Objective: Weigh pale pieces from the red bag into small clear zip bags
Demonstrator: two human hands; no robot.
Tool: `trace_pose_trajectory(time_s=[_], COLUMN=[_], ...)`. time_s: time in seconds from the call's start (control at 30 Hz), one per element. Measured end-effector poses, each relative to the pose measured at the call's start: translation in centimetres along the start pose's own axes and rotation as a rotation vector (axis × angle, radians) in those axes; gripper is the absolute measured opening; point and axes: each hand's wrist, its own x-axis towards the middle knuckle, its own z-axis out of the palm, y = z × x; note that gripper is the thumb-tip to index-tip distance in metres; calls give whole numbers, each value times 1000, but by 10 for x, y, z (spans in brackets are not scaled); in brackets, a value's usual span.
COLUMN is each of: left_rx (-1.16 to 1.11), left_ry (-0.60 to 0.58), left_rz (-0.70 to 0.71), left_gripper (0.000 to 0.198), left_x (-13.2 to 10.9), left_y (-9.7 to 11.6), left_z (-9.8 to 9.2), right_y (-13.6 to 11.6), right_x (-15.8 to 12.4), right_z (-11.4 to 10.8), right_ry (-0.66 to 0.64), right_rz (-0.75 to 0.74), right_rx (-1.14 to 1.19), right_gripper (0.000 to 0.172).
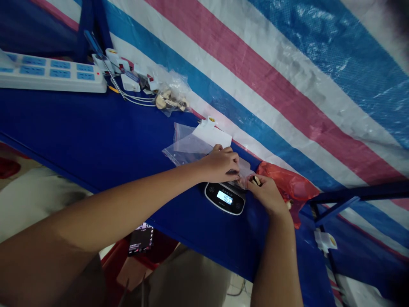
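Observation:
A small black kitchen scale (212,197) lies on the blue table, its display lit with digits that look like 465. Over its top sits a clear plastic bag (245,169). My left hand (223,164) is closed on the bag's left side, fingers curled. My right hand (267,192) pinches the bag's right side, and a pale piece with a dark edge (256,181) shows at its fingers. What lies inside the bag is mostly hidden by the hands. Flat clear zip bags (185,147) and a white card (213,135) lie just beyond my left hand.
Right of my hands is a red plastic bag (289,181). At the back are a bag of pale pieces (169,100), a screwdriver (110,70), white cables and a power strip (54,81). A phone (140,241) rests below the table edge. Striped sheeting (255,81) hangs behind.

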Motion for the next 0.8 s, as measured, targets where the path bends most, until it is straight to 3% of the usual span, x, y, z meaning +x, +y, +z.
trace_pose_trajectory(time_s=[0.2, 0.47, 0.57, 0.67, 0.8], left_rx=[-28, -98, -185, -285, -393], left_ry=[-1, 3, 83, 233, 382], left_rz=[-10, -20, -74, -171, -289], left_gripper=[22, 26, 29, 29, 19], left_x=[0, 0, 1, 2, 3], left_y=[-3, -6, -11, -24, -46], left_z=[0, -3, -7, -9, -5], right_y=[12, 26, 31, 36, 38], right_x=[-1, -6, -12, -15, -12], right_z=[-14, -39, -55, -69, -69], right_ry=[-7, 20, 96, 158, 305], right_rz=[157, 211, 195, 233, 332], right_rx=[188, 330, 422, 432, 337], right_gripper=[46, 38, 36, 46, 50])
